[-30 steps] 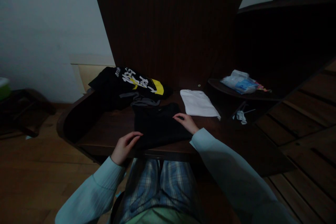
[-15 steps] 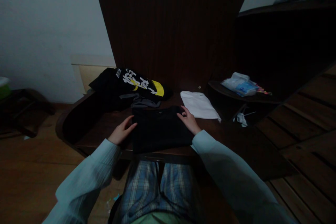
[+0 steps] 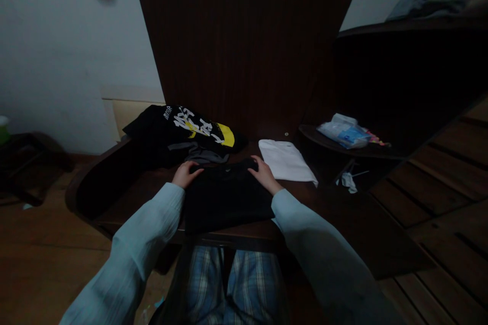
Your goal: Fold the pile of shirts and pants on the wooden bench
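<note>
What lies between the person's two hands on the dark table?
Head view: the far edge of the folded black fabric garment spans from left hand to right hand; nothing else lies between.

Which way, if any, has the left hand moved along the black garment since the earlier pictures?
Yes: the left hand went from the black garment's near left edge to its far left corner.

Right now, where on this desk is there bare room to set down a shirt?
Bare desk lies left of the black garment, and right of it, in front of the white folded shirt. Back left is crowded by the printed shirt pile.
</note>
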`<state>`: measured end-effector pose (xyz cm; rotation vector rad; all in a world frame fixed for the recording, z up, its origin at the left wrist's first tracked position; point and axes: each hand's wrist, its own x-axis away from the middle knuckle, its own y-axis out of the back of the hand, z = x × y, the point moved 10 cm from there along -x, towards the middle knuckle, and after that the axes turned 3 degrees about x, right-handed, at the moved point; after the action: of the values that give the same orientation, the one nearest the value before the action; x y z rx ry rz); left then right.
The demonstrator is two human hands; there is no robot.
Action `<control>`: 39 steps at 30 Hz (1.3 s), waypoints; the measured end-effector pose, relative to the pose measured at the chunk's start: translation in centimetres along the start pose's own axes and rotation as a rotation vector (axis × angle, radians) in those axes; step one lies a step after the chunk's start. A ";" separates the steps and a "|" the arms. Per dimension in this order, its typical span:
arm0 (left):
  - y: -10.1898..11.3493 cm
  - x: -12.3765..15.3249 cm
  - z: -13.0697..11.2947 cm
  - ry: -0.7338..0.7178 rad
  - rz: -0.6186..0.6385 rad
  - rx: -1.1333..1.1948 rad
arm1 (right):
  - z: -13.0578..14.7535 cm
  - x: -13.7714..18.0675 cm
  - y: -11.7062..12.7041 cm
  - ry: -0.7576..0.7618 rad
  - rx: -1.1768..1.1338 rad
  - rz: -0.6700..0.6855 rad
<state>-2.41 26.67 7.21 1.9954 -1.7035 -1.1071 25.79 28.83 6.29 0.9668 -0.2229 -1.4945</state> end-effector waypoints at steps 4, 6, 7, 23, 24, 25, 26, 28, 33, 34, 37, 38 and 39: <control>0.2 0.1 -0.5 -0.017 0.019 0.044 | -0.5 0.0 1.1 -0.043 -0.177 -0.072; 0.7 0.1 -0.7 -0.020 -0.016 0.101 | -0.9 -0.2 1.2 -0.085 -0.292 -0.063; 0.9 0.1 -0.7 -0.017 -0.039 0.131 | -1.3 -0.2 1.0 -0.120 -0.350 -0.047; -0.4 -0.1 0.4 0.067 0.083 0.362 | -0.6 0.8 -0.1 -0.103 -0.269 0.123; -0.4 -0.2 0.4 0.070 0.085 0.364 | -0.6 0.8 -0.1 -0.109 -0.252 0.124; -0.5 -0.2 0.5 0.069 0.087 0.360 | -0.6 0.8 -0.1 -0.118 -0.234 0.121; -0.5 -0.2 0.5 0.065 0.088 0.348 | -0.6 0.8 -0.1 -0.124 -0.216 0.115; -0.6 -0.2 0.5 0.054 0.084 0.311 | -0.6 0.8 0.0 -0.125 -0.191 0.097; -0.6 -0.2 0.6 0.049 0.061 0.227 | -0.4 0.9 0.6 -0.125 -0.158 0.040; -0.6 -0.2 0.6 0.047 0.059 0.214 | -0.5 0.9 0.8 -0.132 -0.148 0.029; -0.4 -0.2 0.7 0.050 0.052 0.158 | -0.7 1.0 1.2 -0.155 -0.133 0.019; -0.4 -0.2 0.8 0.060 0.050 0.131 | -0.8 1.0 1.3 -0.153 -0.136 0.022; -0.4 -0.2 1.0 0.072 0.052 0.104 | -0.7 1.0 1.5 -0.143 -0.142 0.022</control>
<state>-2.84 27.22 6.34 2.0141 -1.7989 -0.9365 27.48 27.96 6.40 0.7429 -0.2263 -1.5392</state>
